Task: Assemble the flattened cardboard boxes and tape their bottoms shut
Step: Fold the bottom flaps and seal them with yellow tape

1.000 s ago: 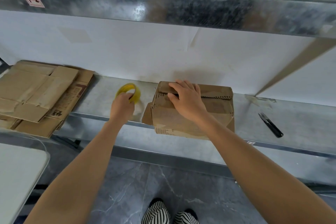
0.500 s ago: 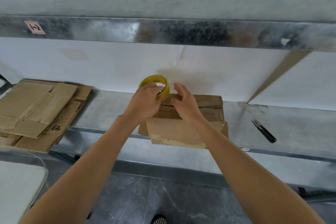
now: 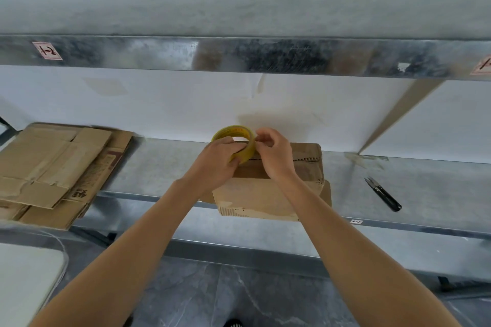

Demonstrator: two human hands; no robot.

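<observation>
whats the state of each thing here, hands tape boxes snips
left hand, grips the tape roll
right hand, pinches at the roll's rim
tape roll, held over the box
box, assembled, flaps folded shut, on the shelf
flat cardboard stack, flattened, lying on the shelf
snips, lying on the shelf, untouched

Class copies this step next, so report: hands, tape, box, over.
Left hand grips tape roll above the box. Right hand pinches the roll's edge. Box on shelf, flaps folded shut. Nothing in the way; snips lie apart, right.
</observation>
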